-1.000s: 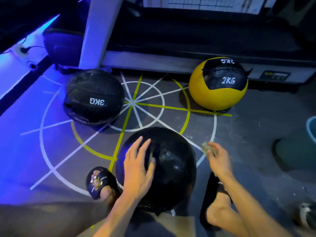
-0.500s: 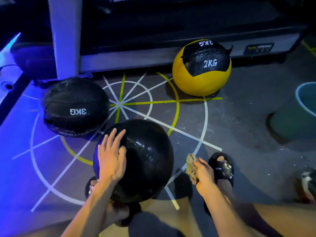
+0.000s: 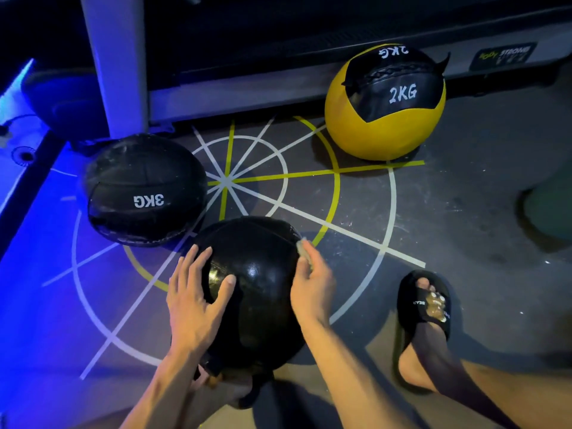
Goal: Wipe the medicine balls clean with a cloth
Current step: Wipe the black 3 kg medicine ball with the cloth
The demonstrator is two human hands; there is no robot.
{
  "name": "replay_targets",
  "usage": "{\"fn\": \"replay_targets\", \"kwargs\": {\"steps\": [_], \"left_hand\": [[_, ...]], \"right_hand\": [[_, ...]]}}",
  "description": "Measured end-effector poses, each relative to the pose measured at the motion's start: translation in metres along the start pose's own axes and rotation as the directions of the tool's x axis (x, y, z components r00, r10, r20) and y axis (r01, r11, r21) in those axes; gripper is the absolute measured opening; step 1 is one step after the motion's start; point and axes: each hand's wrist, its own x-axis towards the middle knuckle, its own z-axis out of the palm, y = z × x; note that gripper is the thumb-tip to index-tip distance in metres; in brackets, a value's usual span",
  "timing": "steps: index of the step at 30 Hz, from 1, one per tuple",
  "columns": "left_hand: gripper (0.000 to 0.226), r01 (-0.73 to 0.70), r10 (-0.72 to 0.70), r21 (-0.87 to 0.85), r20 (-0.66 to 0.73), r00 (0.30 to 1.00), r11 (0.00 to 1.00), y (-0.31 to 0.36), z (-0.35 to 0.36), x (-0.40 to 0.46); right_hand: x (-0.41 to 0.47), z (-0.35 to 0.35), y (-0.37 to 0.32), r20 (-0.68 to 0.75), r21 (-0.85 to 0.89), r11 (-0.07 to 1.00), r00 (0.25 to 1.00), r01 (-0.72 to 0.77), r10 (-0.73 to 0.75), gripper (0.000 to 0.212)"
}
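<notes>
A glossy black medicine ball sits on the floor between my feet. My left hand rests flat on its left side with fingers spread. My right hand grips a small pale cloth and presses it against the ball's upper right side. A black ball marked 3KG lies to the left, just behind the near ball. A yellow and black ball marked 2KG stands at the back right, apart from the others.
The floor is grey with white and yellow painted lines. A treadmill base and its pale upright run along the back. My right foot in a black slide is at the right. A green bucket stands at the right edge.
My right hand has swung left with the cloth from beside the ball onto its upper right side. My left hand stays on the ball's left side.
</notes>
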Motion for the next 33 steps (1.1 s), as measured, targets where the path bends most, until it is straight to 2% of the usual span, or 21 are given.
{"fn": "replay_targets", "kwargs": {"steps": [1,3,5,6,7,9,10,11,14,19,22,24,26,27,28,29,30,32,33], "left_hand": [[0.075,-0.001,0.001,-0.007,-0.005,1.0,1.0,-0.001,0.0,-0.001],[0.073,-0.003,0.003,-0.023,-0.012,1.0,1.0,-0.003,-0.001,0.0],[0.073,0.012,-0.012,-0.03,-0.002,1.0,0.999,-0.007,-0.003,0.002],[0.073,0.014,-0.014,-0.042,0.006,1.0,0.999,-0.009,-0.004,0.002],[0.073,0.014,-0.014,-0.055,0.008,1.0,0.998,-0.011,-0.005,0.002],[0.072,0.019,-0.02,-0.057,-0.005,1.0,0.998,-0.013,-0.006,0.003],[0.072,0.021,-0.022,-0.05,-0.01,1.0,0.999,-0.012,-0.006,0.003],[0.072,0.021,-0.021,-0.047,-0.007,1.0,0.999,-0.009,-0.004,0.003],[0.074,0.039,-0.038,-0.047,0.019,0.999,0.998,0.0,-0.003,0.012],[0.084,0.104,-0.094,-0.067,0.146,0.985,0.992,0.011,-0.011,0.052],[0.091,0.118,-0.104,-0.04,0.255,0.961,0.992,0.027,-0.008,0.073],[0.092,0.155,-0.125,-0.053,0.368,0.921,0.987,0.035,-0.008,0.087],[0.088,0.165,-0.13,-0.044,0.433,0.892,0.985,0.041,-0.007,0.098],[0.087,0.156,-0.13,-0.024,0.434,0.892,0.987,0.043,-0.005,0.102],[0.086,0.152,-0.135,-0.007,0.42,0.897,0.988,0.045,-0.003,0.105],[0.087,0.152,-0.142,0.005,0.405,0.903,0.988,0.046,-0.001,0.108],[0.087,0.152,-0.144,0.011,0.397,0.907,0.988,0.048,0.0,0.11],[0.086,0.157,-0.145,0.004,0.407,0.902,0.988,0.048,0.0,0.113],[0.085,0.163,-0.145,-0.008,0.415,0.898,0.987,0.047,-0.001,0.113]], "right_hand": [[-0.009,0.004,-0.004,0.027,0.007,0.987,0.986,0.163,-0.163,0.035],[-0.027,0.011,-0.001,0.128,0.014,0.904,0.896,0.428,-0.426,0.032],[-0.028,0.01,0.014,0.219,-0.014,0.826,0.808,0.563,-0.547,0.037],[-0.022,0.005,0.021,0.235,-0.036,0.832,0.813,0.554,-0.532,0.04],[-0.013,-0.001,0.027,0.233,-0.069,0.873,0.859,0.483,-0.456,0.044],[0.011,-0.014,0.031,0.206,-0.135,0.97,0.963,0.201,-0.171,0.047],[0.021,-0.017,0.032,0.179,-0.154,0.987,0.984,0.045,-0.017,0.046],[0.026,-0.017,0.029,0.151,-0.143,0.988,0.986,-0.055,0.076,0.043],[0.017,-0.01,0.006,0.127,-0.075,0.997,0.991,-0.038,0.047,0.043],[0.01,-0.013,0.001,0.223,-0.078,0.989,0.969,0.126,-0.105,0.046],[0.039,-0.018,0.007,0.194,-0.15,0.988,0.981,0.024,0.006,0.046],[0.052,-0.021,0.006,0.178,-0.142,0.989,0.982,-0.044,0.07,0.045],[0.047,-0.015,-0.006,0.132,-0.126,0.992,0.991,0.032,-0.015,0.044],[0.037,-0.01,-0.014,0.12,-0.112,0.982,0.983,0.15,-0.136,0.044],[0.024,-0.003,-0.018,0.134,-0.083,0.953,0.95,0.293,-0.28,0.043],[0.011,0.007,-0.014,0.194,-0.054,0.895,0.883,0.444,-0.426,0.04],[-0.004,0.017,-0.003,0.3,-0.045,0.814,0.785,0.578,-0.541,0.034],[-0.026,0.028,0.032,0.513,-0.05,0.668,0.593,0.743,-0.621,0.032],[-0.029,0.029,0.045,0.566,-0.049,0.633,0.544,0.772,-0.62,0.036]]}}
